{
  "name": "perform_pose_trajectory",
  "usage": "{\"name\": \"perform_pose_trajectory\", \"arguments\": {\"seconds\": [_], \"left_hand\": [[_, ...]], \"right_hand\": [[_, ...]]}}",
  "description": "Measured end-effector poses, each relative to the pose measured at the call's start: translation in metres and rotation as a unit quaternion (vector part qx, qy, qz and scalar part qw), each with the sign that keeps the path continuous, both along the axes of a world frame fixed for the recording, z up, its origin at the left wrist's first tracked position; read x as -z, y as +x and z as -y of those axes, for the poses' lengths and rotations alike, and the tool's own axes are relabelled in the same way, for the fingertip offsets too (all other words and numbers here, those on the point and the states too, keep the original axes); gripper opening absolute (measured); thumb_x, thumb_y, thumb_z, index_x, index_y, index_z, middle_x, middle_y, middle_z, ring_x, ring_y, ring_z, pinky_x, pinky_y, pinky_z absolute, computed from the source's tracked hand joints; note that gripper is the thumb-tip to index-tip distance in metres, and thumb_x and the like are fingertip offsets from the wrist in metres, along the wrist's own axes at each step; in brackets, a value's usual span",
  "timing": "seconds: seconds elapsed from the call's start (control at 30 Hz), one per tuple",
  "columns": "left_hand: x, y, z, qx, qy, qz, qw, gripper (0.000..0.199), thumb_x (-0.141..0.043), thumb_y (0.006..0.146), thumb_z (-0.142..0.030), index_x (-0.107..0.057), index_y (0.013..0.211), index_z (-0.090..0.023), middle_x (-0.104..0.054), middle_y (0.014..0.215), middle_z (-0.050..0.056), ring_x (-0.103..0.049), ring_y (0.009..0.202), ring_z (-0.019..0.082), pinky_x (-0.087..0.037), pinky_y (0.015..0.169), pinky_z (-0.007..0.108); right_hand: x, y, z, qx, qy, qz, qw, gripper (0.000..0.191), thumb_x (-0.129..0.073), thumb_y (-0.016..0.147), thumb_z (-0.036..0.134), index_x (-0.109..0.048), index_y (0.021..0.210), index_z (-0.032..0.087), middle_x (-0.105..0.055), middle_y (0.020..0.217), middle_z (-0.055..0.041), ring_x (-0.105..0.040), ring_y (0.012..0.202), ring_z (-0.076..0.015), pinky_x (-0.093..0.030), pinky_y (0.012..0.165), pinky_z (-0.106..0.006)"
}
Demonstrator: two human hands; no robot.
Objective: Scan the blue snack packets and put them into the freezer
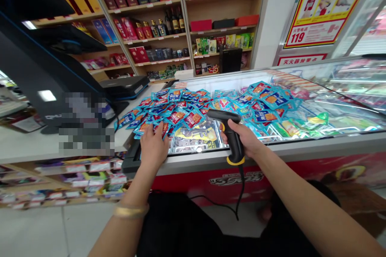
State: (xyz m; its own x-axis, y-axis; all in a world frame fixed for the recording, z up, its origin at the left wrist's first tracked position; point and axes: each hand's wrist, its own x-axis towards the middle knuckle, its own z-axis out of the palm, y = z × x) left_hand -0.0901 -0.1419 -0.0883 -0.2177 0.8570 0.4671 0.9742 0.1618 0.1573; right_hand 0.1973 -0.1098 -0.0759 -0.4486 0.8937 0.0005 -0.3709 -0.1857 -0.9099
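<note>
My right hand [247, 138] is wrapped round the handle of a black barcode scanner [233, 138] with yellow trim. The scanner's head points left, over the glass top, and its cable hangs down in front of the freezer. On the near edge of a pile of small blue-and-red snack packets [177, 108], my left hand [154, 144] lies with its fingers stretched out and apart, touching the packets. A second heap of the same kind of packets [267, 100] lies to the right, beyond the scanner. Both heaps rest on the glass top of a chest freezer [193, 160].
At the left a dark checkout terminal [60, 68] stands on a white counter [27, 144]. Behind the freezer rise shelves [157, 4] of boxes and bottles. Snack racks [93, 176] sit below the counter. The scanner cable [241, 188] loops near my legs.
</note>
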Motion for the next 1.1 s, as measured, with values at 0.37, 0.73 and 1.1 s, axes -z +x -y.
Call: {"name": "perform_pose_trajectory", "arguments": {"seconds": [0.37, 0.73, 1.1], "left_hand": [[-0.007, 0.021, 0.017, 0.028, 0.051, -0.024, 0.998, 0.039, -0.047, 0.090, -0.031, -0.066, 0.124, -0.029, -0.065, 0.123, 0.011, -0.057, 0.117, 0.031, -0.021, 0.109, 0.059], [-0.005, 0.019, 0.001, 0.071, 0.229, 0.251, 0.938, 0.047, -0.049, 0.087, -0.050, -0.070, 0.111, -0.016, -0.072, 0.101, 0.010, -0.066, 0.096, 0.024, -0.050, 0.089, 0.036], [-0.001, 0.083, -0.023, 0.165, 0.119, 0.486, 0.850, 0.049, -0.058, 0.081, -0.052, -0.071, 0.111, -0.014, -0.075, 0.102, 0.007, -0.068, 0.094, 0.024, -0.055, 0.084, 0.036]], "right_hand": [[0.000, 0.000, 0.000, 0.008, 0.004, 0.007, 1.000, 0.053, -0.075, 0.064, 0.066, -0.059, 0.077, 0.018, -0.058, 0.056, 0.0004, -0.051, 0.051, -0.0111, -0.041, 0.050, -0.023], [-0.001, -0.002, 0.000, 0.005, 0.006, 0.012, 1.000, 0.056, -0.076, 0.061, 0.068, -0.060, 0.076, 0.016, -0.058, 0.055, 0.0004, -0.050, 0.049, -0.0101, -0.039, 0.049, -0.023], [-0.003, -0.002, 0.001, 0.010, 0.012, 0.008, 1.000, 0.055, -0.075, 0.062, 0.068, -0.061, 0.075, 0.016, -0.059, 0.053, 0.0003, -0.050, 0.047, -0.0104, -0.039, 0.047, -0.024]]}}
